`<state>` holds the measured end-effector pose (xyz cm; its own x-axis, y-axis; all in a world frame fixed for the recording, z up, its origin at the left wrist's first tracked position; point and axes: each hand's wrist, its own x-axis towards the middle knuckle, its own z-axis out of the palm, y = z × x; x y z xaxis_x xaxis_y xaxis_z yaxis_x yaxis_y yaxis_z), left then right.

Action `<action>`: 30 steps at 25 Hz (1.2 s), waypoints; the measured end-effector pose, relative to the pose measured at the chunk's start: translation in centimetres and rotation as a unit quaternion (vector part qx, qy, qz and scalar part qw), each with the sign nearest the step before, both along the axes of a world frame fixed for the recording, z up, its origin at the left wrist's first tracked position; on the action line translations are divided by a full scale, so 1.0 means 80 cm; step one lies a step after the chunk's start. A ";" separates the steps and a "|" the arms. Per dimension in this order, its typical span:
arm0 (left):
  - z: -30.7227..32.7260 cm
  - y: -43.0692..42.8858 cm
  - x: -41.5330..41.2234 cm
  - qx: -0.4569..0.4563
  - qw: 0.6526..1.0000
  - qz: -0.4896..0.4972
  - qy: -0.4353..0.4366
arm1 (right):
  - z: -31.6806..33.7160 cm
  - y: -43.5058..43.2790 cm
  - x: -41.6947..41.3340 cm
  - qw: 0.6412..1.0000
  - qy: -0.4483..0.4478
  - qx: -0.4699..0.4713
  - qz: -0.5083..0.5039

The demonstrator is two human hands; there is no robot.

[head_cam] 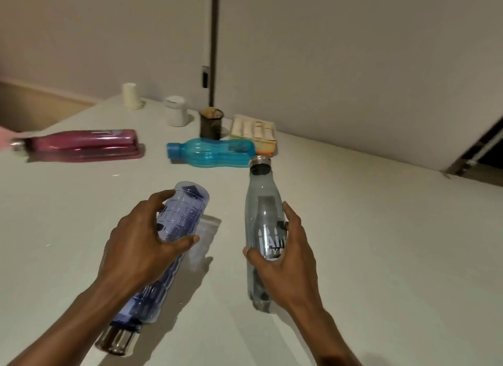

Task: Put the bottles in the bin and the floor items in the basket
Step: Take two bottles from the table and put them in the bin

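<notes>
Violet bottle (187, 207) in left hand (141, 246), grey bottle (262, 202) in right hand (288, 259).

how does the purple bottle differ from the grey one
The purple bottle has a grid-patterned wall; the grey bottle is smooth with white print. The purple bottle's steel cap points toward the camera; the grey bottle's points away. The left hand grips the purple bottle, the right hand the grey bottle. Both are see-through with steel caps.
</notes>
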<state>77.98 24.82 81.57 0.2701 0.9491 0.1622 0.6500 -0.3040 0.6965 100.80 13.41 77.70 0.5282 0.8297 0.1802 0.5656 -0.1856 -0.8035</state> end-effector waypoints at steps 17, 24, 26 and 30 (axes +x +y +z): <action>-0.028 -0.158 -0.478 0.044 0.951 0.307 0.001 | 0.004 0.002 -0.466 0.930 -0.049 -0.023 0.364; -0.110 -0.226 -0.650 -0.021 0.944 0.327 0.034 | -0.052 -0.051 -0.631 0.921 -0.034 -0.044 0.386; -0.135 -0.235 -0.687 -0.042 0.941 0.334 0.034 | -0.071 -0.059 -0.670 0.913 -0.055 -0.074 0.398; -0.183 -0.241 -0.746 -0.093 0.933 0.345 0.043 | -0.111 -0.054 -0.729 0.899 -0.063 -0.114 0.418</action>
